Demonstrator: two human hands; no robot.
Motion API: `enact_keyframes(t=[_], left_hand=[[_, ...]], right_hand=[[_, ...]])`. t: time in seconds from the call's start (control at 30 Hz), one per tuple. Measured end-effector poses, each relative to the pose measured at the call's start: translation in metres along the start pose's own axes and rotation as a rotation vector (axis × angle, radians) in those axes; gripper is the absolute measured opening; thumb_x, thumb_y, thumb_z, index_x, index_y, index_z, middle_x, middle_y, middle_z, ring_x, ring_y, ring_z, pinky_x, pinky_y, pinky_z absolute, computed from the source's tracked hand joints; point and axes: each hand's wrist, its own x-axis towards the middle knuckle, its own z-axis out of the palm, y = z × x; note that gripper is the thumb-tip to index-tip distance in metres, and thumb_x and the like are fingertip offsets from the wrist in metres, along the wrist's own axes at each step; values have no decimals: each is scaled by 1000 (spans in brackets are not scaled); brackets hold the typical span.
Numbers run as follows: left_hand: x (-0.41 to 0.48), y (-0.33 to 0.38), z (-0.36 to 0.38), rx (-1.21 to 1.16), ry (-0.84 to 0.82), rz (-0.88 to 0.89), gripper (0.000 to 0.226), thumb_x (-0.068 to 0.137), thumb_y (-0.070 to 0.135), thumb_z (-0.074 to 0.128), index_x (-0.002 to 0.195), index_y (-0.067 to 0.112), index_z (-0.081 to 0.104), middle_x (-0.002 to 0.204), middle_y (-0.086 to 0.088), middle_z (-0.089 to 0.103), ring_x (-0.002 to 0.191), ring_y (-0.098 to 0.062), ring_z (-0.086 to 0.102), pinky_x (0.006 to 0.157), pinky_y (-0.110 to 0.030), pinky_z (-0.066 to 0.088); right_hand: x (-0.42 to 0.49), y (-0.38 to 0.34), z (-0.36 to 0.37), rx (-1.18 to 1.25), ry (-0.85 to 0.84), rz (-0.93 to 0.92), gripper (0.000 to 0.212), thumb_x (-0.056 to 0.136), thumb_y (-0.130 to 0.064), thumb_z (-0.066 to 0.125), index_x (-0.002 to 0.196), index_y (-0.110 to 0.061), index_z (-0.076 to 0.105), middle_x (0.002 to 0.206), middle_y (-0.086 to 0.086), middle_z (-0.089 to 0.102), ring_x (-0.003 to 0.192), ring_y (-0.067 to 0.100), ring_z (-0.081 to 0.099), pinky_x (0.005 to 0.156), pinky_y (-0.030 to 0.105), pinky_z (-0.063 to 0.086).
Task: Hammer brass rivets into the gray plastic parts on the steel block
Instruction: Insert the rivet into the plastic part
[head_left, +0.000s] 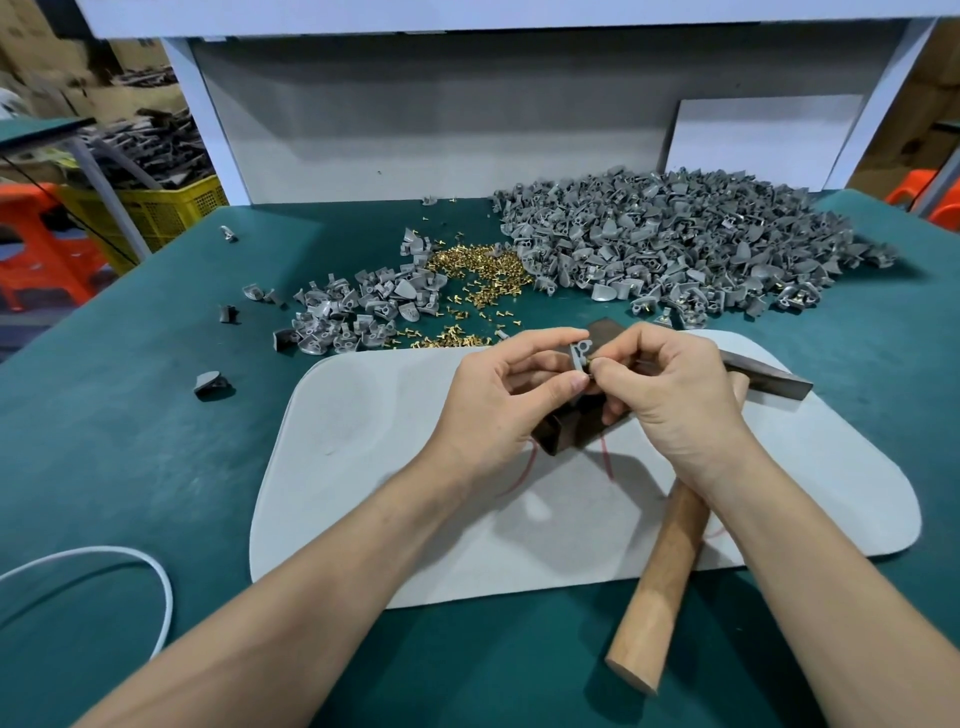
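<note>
My left hand (506, 387) pinches a gray plastic part (581, 354) between thumb and forefinger, above the dark steel block (566, 426). My right hand (670, 384) pinches a small brass rivet (592, 362) at the part's lower edge. The block sits on a pale gray mat (363, 467), mostly hidden under both hands. A hammer lies on the mat under my right hand, its wooden handle (660, 582) pointing toward me and its dark head (769, 376) to the right.
A big heap of gray parts (675, 244) fills the back right of the green table (130, 467). A smaller heap (353, 312) and scattered brass rivets (478, 270) lie behind the mat. A white cable (156, 571) loops at the lower left. A stray part (210, 384) lies left of the mat.
</note>
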Motion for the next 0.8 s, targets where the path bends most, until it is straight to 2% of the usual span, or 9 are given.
enact_keyframes(t=[0.13, 0.3, 0.37, 0.47, 0.53, 0.63, 0.8], left_hand=[[-1, 2, 1, -33, -7, -10, 36, 81, -9, 66, 102, 20, 64, 70, 15, 65, 72, 3, 62, 76, -12, 48], [-2, 3, 6, -125, 36, -22, 33, 82, -13, 64, 98, 14, 54, 85, -6, 65, 77, -9, 65, 78, -18, 51], [-2, 2, 6, -110, 64, -12, 32, 82, -12, 64, 97, 13, 52, 90, -13, 64, 80, -13, 64, 81, -20, 51], [-1, 0, 4, -28, 92, 10, 30, 81, -9, 67, 99, 9, 51, 85, -8, 64, 76, -6, 61, 76, -16, 47], [-1, -2, 4, -15, 97, 7, 29, 82, -8, 67, 100, 8, 51, 84, -8, 65, 74, -5, 61, 73, -15, 46], [-1, -3, 4, -6, 107, 1, 29, 82, -7, 68, 99, 10, 52, 84, -9, 63, 76, -6, 60, 74, -15, 45], [-3, -6, 5, 19, 93, 20, 30, 80, -6, 69, 93, 18, 55, 77, 5, 64, 74, 1, 60, 72, -9, 43]], right_hand=[[0, -1, 0, -2, -3, -15, 26, 79, 5, 62, 64, -16, 61, 47, -6, 55, 42, 7, 50, 44, 21, 46], [-4, -6, 2, 135, -44, -14, 10, 76, -6, 58, 77, -14, 64, 61, -6, 61, 50, 10, 54, 50, 21, 47], [-3, -6, 3, 153, -66, -36, 15, 79, 1, 58, 83, -12, 64, 66, -5, 61, 54, 9, 55, 51, 22, 50], [-3, -4, 3, 146, -70, -46, 22, 84, 11, 55, 86, -9, 63, 67, -5, 62, 58, 9, 57, 59, 27, 55], [-2, -2, 4, 126, -65, -43, 24, 84, 12, 56, 83, -11, 65, 66, -5, 64, 59, 8, 59, 61, 25, 56], [-1, 0, 3, 125, -65, -39, 26, 84, 11, 57, 80, -13, 67, 65, -4, 66, 61, 7, 61, 61, 20, 54], [2, 1, 1, 40, -50, -55, 28, 85, 9, 57, 78, -16, 67, 71, -2, 67, 63, 5, 61, 56, 18, 51]])
